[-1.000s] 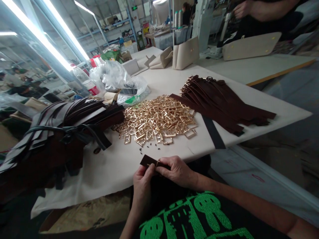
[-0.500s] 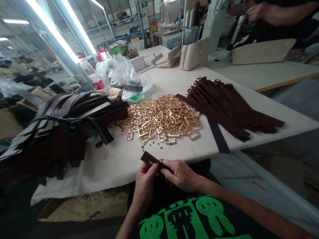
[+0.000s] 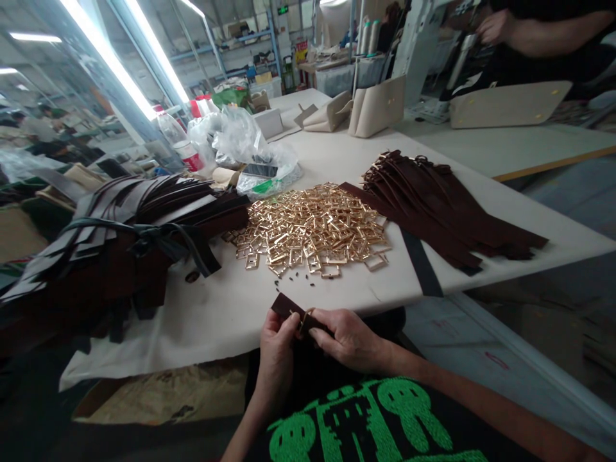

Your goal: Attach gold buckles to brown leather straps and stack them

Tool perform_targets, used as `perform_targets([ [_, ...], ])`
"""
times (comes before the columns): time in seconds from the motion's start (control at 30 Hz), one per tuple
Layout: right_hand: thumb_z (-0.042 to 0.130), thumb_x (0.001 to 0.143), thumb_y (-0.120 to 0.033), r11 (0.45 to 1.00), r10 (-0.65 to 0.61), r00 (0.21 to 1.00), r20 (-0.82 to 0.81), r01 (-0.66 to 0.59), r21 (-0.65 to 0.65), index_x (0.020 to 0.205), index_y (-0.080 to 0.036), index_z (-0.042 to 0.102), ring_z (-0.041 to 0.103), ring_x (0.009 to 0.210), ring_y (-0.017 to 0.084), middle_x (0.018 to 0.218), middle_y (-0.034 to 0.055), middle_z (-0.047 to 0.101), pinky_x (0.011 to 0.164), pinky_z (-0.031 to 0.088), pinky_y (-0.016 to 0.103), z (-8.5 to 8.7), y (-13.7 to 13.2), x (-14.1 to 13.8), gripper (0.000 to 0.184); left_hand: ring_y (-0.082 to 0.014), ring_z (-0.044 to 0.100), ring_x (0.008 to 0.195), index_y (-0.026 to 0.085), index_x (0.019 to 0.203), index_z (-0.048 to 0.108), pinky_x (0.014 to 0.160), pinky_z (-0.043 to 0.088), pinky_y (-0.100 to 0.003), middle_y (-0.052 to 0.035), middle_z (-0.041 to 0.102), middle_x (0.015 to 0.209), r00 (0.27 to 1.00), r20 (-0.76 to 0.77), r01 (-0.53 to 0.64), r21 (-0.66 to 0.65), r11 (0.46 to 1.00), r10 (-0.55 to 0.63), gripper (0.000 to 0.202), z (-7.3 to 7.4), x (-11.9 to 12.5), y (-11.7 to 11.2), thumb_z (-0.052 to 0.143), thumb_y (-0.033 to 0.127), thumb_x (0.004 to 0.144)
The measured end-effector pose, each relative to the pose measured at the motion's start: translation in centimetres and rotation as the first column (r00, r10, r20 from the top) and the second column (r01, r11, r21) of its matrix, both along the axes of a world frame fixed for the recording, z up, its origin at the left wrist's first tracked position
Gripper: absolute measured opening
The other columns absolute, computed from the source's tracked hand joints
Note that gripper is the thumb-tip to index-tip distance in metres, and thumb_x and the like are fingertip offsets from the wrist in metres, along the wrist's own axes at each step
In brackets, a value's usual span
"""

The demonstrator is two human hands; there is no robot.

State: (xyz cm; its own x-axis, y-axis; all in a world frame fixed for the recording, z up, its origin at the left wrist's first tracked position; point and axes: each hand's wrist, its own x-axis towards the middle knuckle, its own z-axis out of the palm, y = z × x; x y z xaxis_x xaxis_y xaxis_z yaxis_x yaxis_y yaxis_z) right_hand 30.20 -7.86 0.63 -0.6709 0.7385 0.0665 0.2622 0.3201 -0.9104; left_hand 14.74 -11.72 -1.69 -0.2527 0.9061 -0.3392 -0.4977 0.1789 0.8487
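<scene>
Both my hands meet at the table's near edge over a dark brown leather strap (image 3: 285, 304). My left hand (image 3: 278, 350) pinches the strap's end. My right hand (image 3: 350, 338) grips the strap too, fingers closed, with a small gold buckle (image 3: 305, 316) sitting on the strap between the two hands. Just beyond lies a heap of gold buckles (image 3: 310, 228) on the white table (image 3: 231, 308), with several tiny dark bits (image 3: 293, 276) scattered in front of it.
A bundle of dark straps (image 3: 120, 224) is piled at left, and a fanned stack of brown straps (image 3: 443, 205) at right. Plastic bags (image 3: 245, 154), bottles and beige bag parts (image 3: 375, 106) stand at the back. Another person's arm (image 3: 529, 25) works at the far right table.
My hands have barely moved; the strap end and buckle stay between them. The view has shifted slightly to the left and up.
</scene>
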Motion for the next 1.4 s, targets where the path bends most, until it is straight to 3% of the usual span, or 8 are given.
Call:
perform_targets([
  [0.1,0.046,0.093,-0.019,0.999,-0.022,1.000,0.010,0.022,-0.047,0.088,-0.017,0.060,0.057,0.059,0.012,0.074,0.0003,0.062,0.058,0.044,0.022,-0.3,-0.2,-0.2,0.014,-0.0072,0.050,0.051,0.017,0.086,0.062,0.050,0.041,-0.018,0.0057,0.060,0.063,1.000,0.016,-0.004,-0.030,1.000,0.004,0.025,0.0,0.2,0.2,0.078,0.025,0.067],
  [0.33,0.043,0.099,-0.031,0.952,-0.043,0.992,-0.119,0.004,-0.306,0.095,-0.016,0.057,0.055,0.051,0.010,0.076,0.0000,0.060,0.049,0.045,0.020,-1.2,-0.6,-0.6,0.021,-0.0078,0.046,0.044,0.018,0.085,0.060,0.042,0.044,-0.021,0.0072,0.054,0.059,0.992,0.093,0.088,-0.025,0.996,-0.085,0.021,0.6,0.8,0.2,0.074,0.023,0.070],
  [0.57,0.044,0.099,-0.034,0.946,-0.075,0.992,-0.101,0.038,-0.323,0.095,-0.016,0.053,0.054,0.048,0.009,0.071,-0.0017,0.058,0.046,0.042,0.019,-0.9,-0.4,-0.3,0.020,-0.0106,0.059,0.058,0.018,0.105,0.063,0.048,0.050,-0.021,-0.0003,0.066,0.084,0.983,0.130,0.131,-0.003,0.991,-0.130,0.038,0.4,0.6,0.4,0.080,0.029,0.073],
  [0.9,0.040,0.101,-0.044,0.924,0.045,0.989,-0.142,-0.096,-0.370,0.099,-0.015,0.055,0.055,0.051,0.010,0.075,-0.0002,0.056,0.046,0.042,0.020,-0.6,-0.2,0.7,0.033,-0.0060,0.054,0.053,0.016,0.092,0.068,0.049,0.044,-0.015,0.0014,0.067,0.073,0.991,0.116,0.063,0.020,0.998,-0.065,0.034,0.1,-0.2,0.0,0.085,0.032,0.067],
  [1.0,0.036,0.102,-0.042,0.932,0.077,0.989,-0.128,-0.117,-0.342,0.101,-0.016,0.055,0.054,0.051,0.011,0.075,-0.0001,0.056,0.048,0.042,0.021,-0.6,-0.1,0.9,0.032,-0.0063,0.053,0.052,0.016,0.088,0.068,0.051,0.044,-0.017,0.0021,0.066,0.067,0.995,0.069,0.074,0.029,0.997,-0.076,0.032,-0.2,-0.5,-0.2,0.085,0.032,0.066],
  [1.13,0.038,0.102,-0.031,0.981,0.057,0.998,0.029,-0.050,-0.187,0.097,-0.016,0.055,0.055,0.054,0.013,0.069,-0.0006,0.057,0.055,0.043,0.024,-0.5,-0.2,1.0,0.024,-0.0080,0.052,0.052,0.015,0.082,0.066,0.054,0.045,-0.019,0.0038,0.061,0.058,0.993,-0.068,0.101,-0.002,0.995,-0.101,0.028,-0.6,-0.8,-0.4,0.084,0.032,0.068],
  [1.4,0.040,0.098,-0.021,0.999,0.035,0.989,0.146,-0.030,-0.040,0.088,-0.016,0.053,0.054,0.059,0.016,0.067,0.0010,0.057,0.059,0.040,0.026,-0.2,-0.6,0.5,0.017,-0.0082,0.049,0.052,0.015,0.074,0.064,0.053,0.042,-0.020,0.0041,0.060,0.059,0.972,-0.207,0.116,-0.005,0.993,-0.115,0.030,-0.1,-0.3,-0.5,0.085,0.033,0.064],
])
